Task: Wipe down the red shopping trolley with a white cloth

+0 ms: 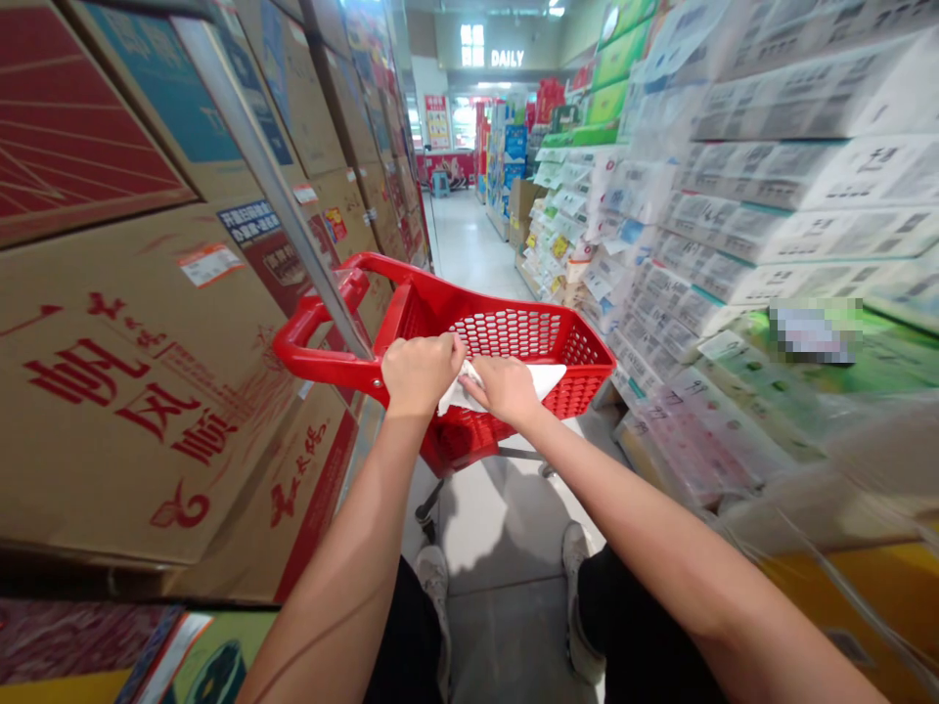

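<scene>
A white cloth or wipe (549,378) is bunched between my two hands over the near rim of a red plastic shopping cart (587,370). My left hand (422,372) is closed in a fist, with a crumpled end of the cloth showing at its thumb side. Right beside it, my right hand (506,388) is closed on the cloth too, and a flat corner sticks out past its fingers. The cart stands turned sideways, its red handle (312,367) to the left. Its perforated basket wall shows behind my hands. My fingers hide the middle of the cloth.
Stacked cardboard boxes (139,391) rise close on the left, with a metal pole (271,176) in front of them. Wrapped white packs (778,235) and green packs (763,381) line the right. A tiled aisle (469,230) leads back between shelves. My shoes (432,577) are near the cart wheels.
</scene>
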The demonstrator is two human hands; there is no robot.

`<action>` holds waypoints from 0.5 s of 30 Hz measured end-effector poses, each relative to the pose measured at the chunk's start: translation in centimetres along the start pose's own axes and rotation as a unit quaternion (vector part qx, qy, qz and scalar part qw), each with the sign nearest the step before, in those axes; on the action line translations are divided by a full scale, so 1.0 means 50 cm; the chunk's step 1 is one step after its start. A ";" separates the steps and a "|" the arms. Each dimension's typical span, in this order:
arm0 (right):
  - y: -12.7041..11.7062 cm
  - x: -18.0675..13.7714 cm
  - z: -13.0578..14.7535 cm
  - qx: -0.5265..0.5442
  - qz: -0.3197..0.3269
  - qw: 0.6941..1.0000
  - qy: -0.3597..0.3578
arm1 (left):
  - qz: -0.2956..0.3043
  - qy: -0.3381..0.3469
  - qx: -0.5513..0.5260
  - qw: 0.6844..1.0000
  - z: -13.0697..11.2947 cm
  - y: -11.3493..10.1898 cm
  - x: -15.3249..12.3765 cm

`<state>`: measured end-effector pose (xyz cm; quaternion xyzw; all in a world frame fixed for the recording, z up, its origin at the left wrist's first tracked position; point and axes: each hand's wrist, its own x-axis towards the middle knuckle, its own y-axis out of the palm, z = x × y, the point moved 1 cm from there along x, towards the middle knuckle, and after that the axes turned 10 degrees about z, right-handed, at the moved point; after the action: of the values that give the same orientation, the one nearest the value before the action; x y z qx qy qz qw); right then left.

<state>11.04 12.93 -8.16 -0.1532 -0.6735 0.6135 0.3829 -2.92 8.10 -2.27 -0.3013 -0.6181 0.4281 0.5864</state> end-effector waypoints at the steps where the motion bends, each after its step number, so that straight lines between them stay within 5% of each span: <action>1: -0.003 -0.006 -0.018 -0.007 0.017 1.000 -0.004 | -0.002 -0.003 0.000 1.000 0.004 0.000 0.000; 9: -0.023 -0.071 -0.207 -0.090 0.122 0.976 0.159 | -0.023 -0.008 -0.004 1.000 0.030 0.005 0.005; 12: -0.024 -0.065 -0.203 -0.086 0.124 0.973 0.174 | -0.022 -0.009 -0.002 1.000 0.022 0.007 0.008; 15: -0.020 -0.037 -0.139 -0.065 0.096 0.982 0.150 | -0.020 -0.009 0.002 1.000 0.009 0.009 0.009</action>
<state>17.40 16.42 -8.12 -0.3322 -0.6289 0.5721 0.4084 -3.46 8.64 -2.42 -0.2838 -0.6283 0.4198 0.5903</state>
